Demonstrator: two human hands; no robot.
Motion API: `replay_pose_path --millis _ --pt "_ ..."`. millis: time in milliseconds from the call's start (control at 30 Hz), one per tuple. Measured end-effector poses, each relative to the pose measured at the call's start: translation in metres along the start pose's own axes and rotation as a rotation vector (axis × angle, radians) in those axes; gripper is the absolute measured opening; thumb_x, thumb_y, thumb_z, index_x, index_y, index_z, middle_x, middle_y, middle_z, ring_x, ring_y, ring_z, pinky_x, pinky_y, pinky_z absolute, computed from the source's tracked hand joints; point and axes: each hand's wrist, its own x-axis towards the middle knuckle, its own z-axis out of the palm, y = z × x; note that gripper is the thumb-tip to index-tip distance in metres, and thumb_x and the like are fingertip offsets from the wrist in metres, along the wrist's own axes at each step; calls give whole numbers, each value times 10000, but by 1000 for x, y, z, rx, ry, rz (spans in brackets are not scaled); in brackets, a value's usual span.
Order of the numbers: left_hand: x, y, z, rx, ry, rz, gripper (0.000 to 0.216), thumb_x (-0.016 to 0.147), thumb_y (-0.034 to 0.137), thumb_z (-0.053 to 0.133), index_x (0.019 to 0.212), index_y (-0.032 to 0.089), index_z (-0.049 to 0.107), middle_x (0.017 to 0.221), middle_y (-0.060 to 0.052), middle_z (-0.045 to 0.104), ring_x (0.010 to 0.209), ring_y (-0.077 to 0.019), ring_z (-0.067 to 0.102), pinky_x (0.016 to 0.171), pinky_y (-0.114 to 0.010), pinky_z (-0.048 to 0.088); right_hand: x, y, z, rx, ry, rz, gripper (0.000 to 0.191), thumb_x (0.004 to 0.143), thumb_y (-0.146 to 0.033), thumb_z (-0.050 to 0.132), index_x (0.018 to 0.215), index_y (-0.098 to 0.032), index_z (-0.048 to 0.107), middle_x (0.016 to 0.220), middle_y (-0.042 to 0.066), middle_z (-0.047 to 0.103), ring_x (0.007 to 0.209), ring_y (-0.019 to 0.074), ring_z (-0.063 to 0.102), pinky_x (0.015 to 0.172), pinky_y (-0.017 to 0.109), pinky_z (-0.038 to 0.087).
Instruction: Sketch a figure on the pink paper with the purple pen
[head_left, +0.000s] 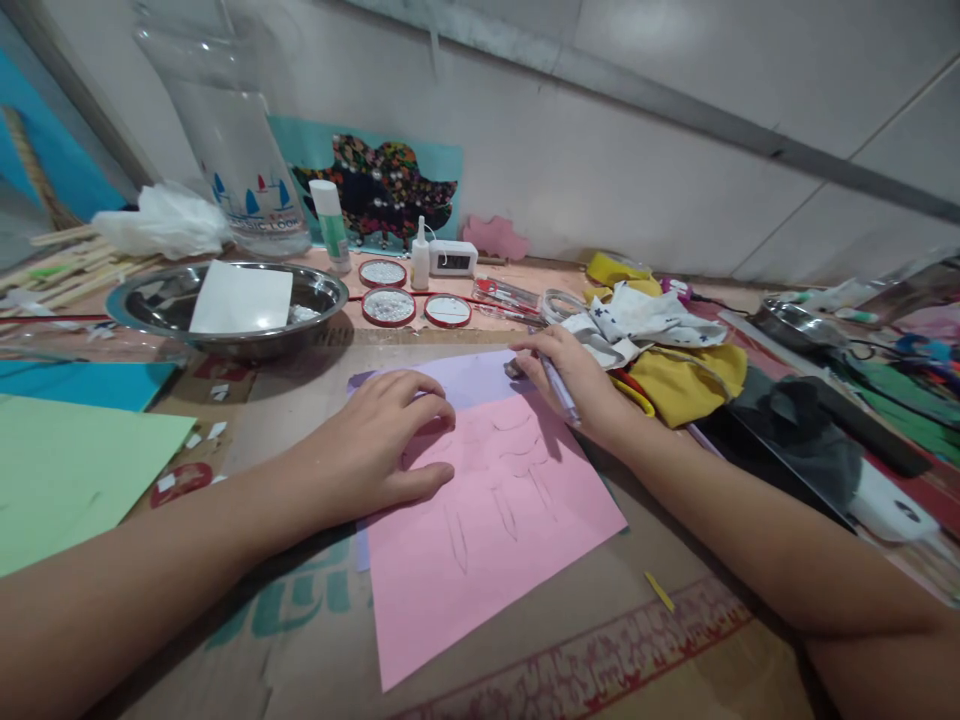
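A pink sheet of paper [480, 590] with faint pencil outlines lies on cardboard, over a lilac sheet [472, 378]. My left hand [397, 440] rests on the left part of the pink sheet, palm down, fingers bent and apart, holding nothing. At the sheet's upper right, my right hand [574, 375] has a slim light purple pen or pencil [559, 385] between its fingers, slanting back toward the wrist. By those fingertips sits a small dark grey piece [514, 369]; whether it is held or just lies there I cannot tell.
A steel bowl [255, 345] with white card stands at the back left, before a large clear jar [232, 150]. Red-rimmed dishes [388, 307], a glue stick [328, 225] and a small clock [454, 259] line the back. Yellow cloth [675, 380] lies right; green paper [75, 470] left.
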Motion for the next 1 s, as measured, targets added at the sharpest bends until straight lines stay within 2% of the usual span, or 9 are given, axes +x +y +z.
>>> replay_pose_path --millis 133,233,300,367,433,533,733,900,1000 --pt "0 0 1 14 9 38 334 885 508 660 1095 252 707 1302 -113 625 1216 -350 573 1083 -559 447 0 10 6 -62 -69 -19 124 890 -310 699 964 -213 725 980 72 664 958 255 620 905 414 501" --pt "1 0 1 32 5 46 324 894 495 659 1116 268 725 1304 -107 623 1224 -354 573 1099 -565 437 -10 -9 2 66 -65 61 144 859 -300 746 942 -217 663 888 29 678 817 206 621 787 349 501" --pt "1 1 0 45 -12 52 328 897 485 660 1133 269 732 1308 -108 620 1228 -355 575 1102 -560 436 -16 -28 -3 249 -170 119 157 897 -323 721 993 -220 653 853 12 696 736 179 636 709 314 502" --pt "1 1 -1 54 -26 57 335 901 481 658 1146 265 735 1315 -111 615 1235 -356 572 1100 -558 437 -21 -45 -9 387 -342 47 142 941 -311 674 1049 -218 667 906 28 723 778 179 676 717 308 524" --pt "1 0 -1 58 -31 58 354 901 489 657 1162 262 734 1325 -115 609 1244 -359 567 1103 -562 433 -22 -55 -12 366 -416 -72 117 943 -253 670 1050 -211 693 983 52 735 870 185 691 783 318 538" --pt "1 -1 0 55 -30 57 374 899 505 658 1170 261 735 1332 -115 608 1252 -360 565 1115 -562 426 -22 -55 -12 270 -424 -193 131 940 -174 658 1058 -203 707 1015 68 730 926 192 680 849 335 541" --pt "0 -3 2 36 -12 54 375 896 514 653 1172 273 734 1335 -111 620 1245 -357 566 1116 -573 424 -25 -47 -3 181 -431 -272 146 990 -188 623 1095 -221 719 1051 78 679 950 201 662 859 342 547" --pt "1 -3 3 36 -5 59 357 892 514 659 1147 275 732 1335 -111 621 1239 -357 570 1109 -575 430 -24 -50 -7 142 -525 -297 171 1005 -170 603 1121 -224 718 1071 72 658 952 188 654 845 324 545" --pt "1 -3 3 45 -12 57 346 897 496 659 1153 274 729 1333 -109 620 1247 -354 566 1108 -570 429 -24 -48 -5 140 -510 -317 166 1007 -168 600 1117 -220 713 1056 66 658 943 183 652 834 311 538"
